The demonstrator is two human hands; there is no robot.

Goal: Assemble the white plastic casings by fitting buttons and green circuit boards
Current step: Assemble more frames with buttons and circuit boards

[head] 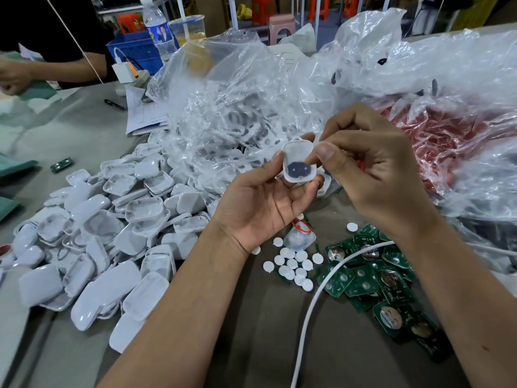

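My left hand holds a white plastic casing upright between thumb and fingers, its hollow side toward me with a dark round part inside. My right hand is right beside it, thumb and fingers pinched at the casing's upper right edge; a small red piece shows under its palm. Several white round buttons lie on the table below my hands. A heap of green circuit boards with coin cells lies to their right.
A big pile of white casings covers the table on the left. Clear plastic bags of parts fill the back and right. A white cable crosses the boards. Another person's arm works at the far left.
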